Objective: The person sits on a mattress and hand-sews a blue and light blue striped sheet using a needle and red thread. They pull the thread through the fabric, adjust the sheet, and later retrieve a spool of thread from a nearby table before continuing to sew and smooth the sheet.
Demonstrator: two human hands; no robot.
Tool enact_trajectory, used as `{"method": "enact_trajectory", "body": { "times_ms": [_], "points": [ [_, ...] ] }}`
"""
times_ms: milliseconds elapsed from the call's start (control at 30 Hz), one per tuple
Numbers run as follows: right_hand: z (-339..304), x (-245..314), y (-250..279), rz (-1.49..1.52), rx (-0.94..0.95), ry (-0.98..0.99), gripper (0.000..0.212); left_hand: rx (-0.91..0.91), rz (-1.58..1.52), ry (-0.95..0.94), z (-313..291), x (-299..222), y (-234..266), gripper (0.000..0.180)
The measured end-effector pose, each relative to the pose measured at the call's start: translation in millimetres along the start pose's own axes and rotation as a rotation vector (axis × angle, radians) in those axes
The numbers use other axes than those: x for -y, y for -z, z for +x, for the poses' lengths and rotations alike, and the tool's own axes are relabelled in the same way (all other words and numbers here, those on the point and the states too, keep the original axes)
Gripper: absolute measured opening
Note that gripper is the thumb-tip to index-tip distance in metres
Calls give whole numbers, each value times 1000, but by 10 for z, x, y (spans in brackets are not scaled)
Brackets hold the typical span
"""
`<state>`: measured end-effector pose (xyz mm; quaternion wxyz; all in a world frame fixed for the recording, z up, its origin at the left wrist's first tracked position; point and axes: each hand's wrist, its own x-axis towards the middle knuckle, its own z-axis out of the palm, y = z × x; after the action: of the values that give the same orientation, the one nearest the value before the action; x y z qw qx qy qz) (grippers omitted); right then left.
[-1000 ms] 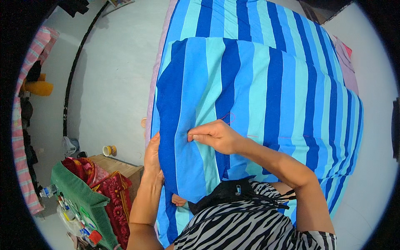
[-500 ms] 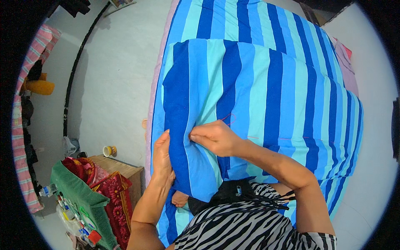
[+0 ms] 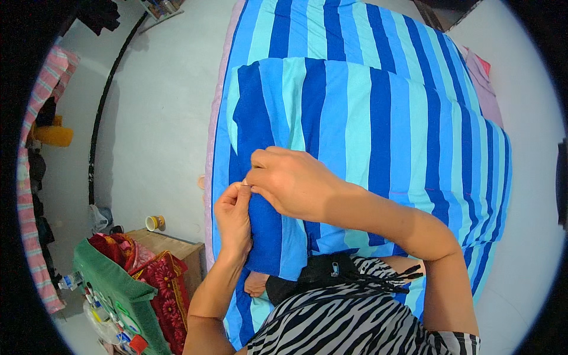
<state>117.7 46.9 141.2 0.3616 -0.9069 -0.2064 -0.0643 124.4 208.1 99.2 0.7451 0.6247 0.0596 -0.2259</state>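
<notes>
A blue, navy and aqua striped bed cover (image 3: 358, 124) is spread before me, its near left part gathered up in front of my lap. My left hand (image 3: 234, 216) is closed on a navy fold at the left edge, thumb uppermost. My right hand (image 3: 293, 180) has come over to the left thumb, fingers pinched together. Between the two sets of fingertips shows a thin sliver, apparently a sewing needle (image 3: 246, 185); its ends are hidden. Pink thread stitches (image 3: 402, 191) run across the cover to the right of my hand.
At lower left a wooden box (image 3: 177, 245) bears red patterned cloth (image 3: 163, 284) and a green cloth (image 3: 112, 281) with small items beside it. A yellow cup (image 3: 155, 223) lies on the floor. My foot (image 3: 255, 284) rests under the fold. A purple pillow (image 3: 482, 89) sits at far right.
My right hand has moved left and slightly up, from the light blue stripe to my left thumb. The pink thread loop beside it no longer shows. The fold has shifted a little.
</notes>
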Motion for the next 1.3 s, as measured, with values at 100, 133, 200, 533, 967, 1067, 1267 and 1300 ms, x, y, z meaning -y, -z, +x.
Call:
{"method": "enact_trajectory", "body": {
  "times_ms": [100,133,200,533,967,1067,1267,1300],
  "points": [
    [68,39,3,14,-6,65,6,-57,59,-76,-38,-25,-56,13],
    [107,61,-14,49,-69,138,7,-84,84,-109,-40,-33,-84,13],
    [181,115,12,61,-219,232,9,-63,181,-200,-25,-33,-90,13],
    [324,57,-86,207,-575,225,6,22,163,-240,127,-248,40,23],
    [786,299,1000,-441,-834,167,13,-135,499,-237,180,-2,688,20],
    [672,230,1105,74,-873,370,16,-224,650,-364,129,-97,800,23],
    [759,226,1093,1127,-524,311,21,99,958,-595,146,-416,603,22],
    [818,209,1041,1192,-511,311,21,80,900,-503,187,-404,688,20]
  ]
}}
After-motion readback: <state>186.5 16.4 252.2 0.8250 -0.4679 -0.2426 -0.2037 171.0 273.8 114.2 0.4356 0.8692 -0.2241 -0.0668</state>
